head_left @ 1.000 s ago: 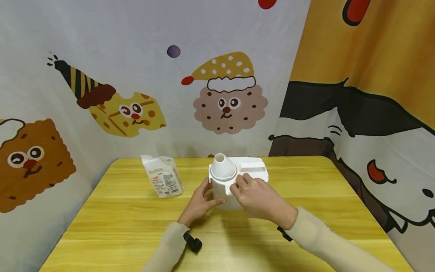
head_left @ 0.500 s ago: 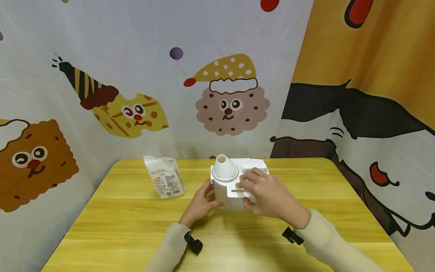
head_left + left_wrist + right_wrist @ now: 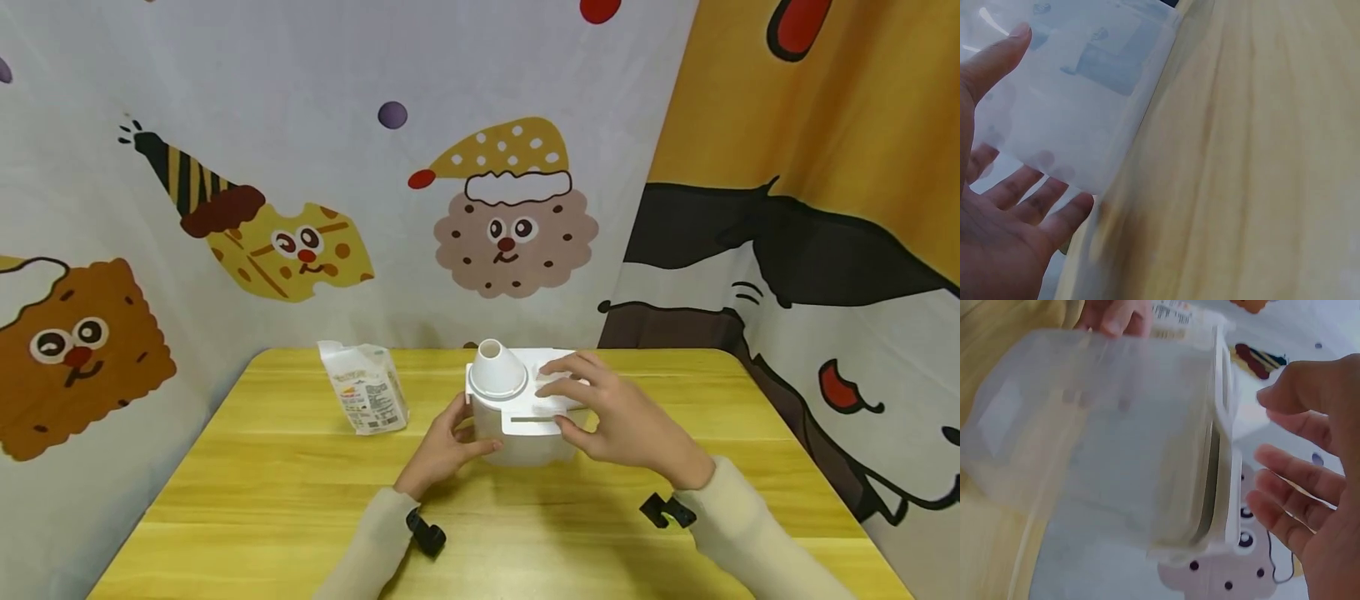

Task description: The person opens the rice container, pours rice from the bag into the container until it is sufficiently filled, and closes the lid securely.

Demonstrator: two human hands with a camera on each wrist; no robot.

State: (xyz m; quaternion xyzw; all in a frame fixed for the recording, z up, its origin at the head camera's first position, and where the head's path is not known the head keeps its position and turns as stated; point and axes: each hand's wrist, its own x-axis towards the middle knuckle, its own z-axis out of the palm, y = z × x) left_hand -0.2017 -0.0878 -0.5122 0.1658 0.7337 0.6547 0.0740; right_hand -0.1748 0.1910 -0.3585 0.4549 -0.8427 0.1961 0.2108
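A translucent plastic storage container stands upright on the table, with a white lid on top. The lid bears a cone-shaped spout at its left and a slotted tab at its front. My left hand holds the container's left side, thumb on the front wall; in the left wrist view its fingertips meet the side wall. Over the lid's right half, my right hand has its fingers spread and slightly bent. The right wrist view shows those fingers apart from the lid's top, holding nothing.
A white printed packet stands on the wooden table, left of the container. Behind the table hangs a curtain with cartoon figures. A dark camera strap is on the left wrist.
My right hand has let go of the lid's front tab and drawn back to the right, its fingers spreading. The slotted tab has come into sight. My left hand keeps its hold.
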